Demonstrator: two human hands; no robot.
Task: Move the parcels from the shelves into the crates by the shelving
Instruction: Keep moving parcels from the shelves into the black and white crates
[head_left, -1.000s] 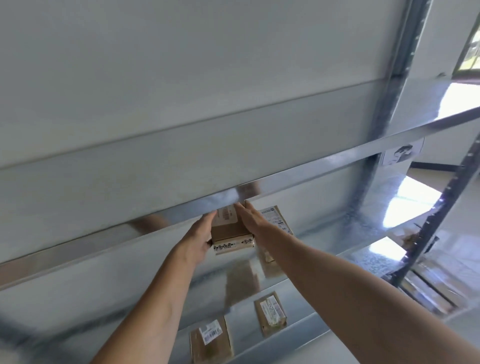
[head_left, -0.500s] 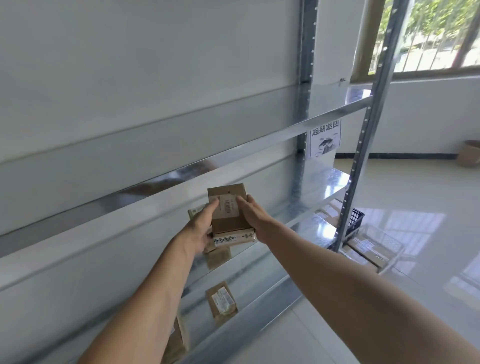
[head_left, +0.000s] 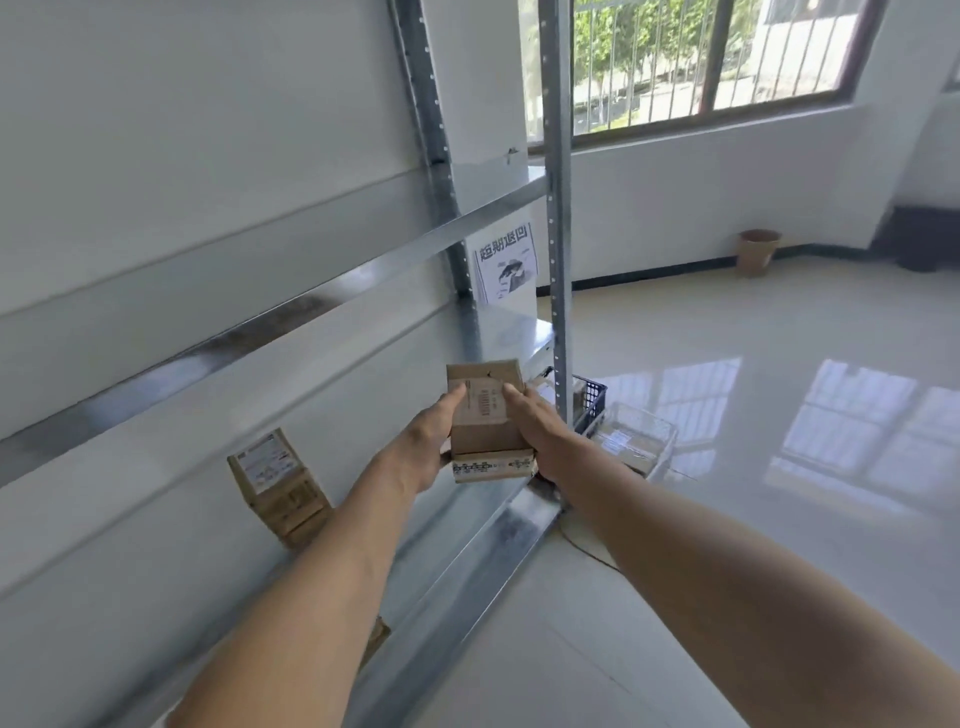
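Cardboard parcel (head_left: 485, 415) is in the air beside the shelving (head_left: 555, 208), short of the crates (head_left: 631, 439). Left hand (head_left: 423, 441) and right hand (head_left: 543, 434) grip opposite sides, thumbs on top. It looks light and stiff, so this side hold should suffice.

parcel (head_left: 487, 415): matt brown cardboard, paper label | shelving (head_left: 498, 525): shiny galvanised metal | floor (head_left: 727, 467): glossy, reflective
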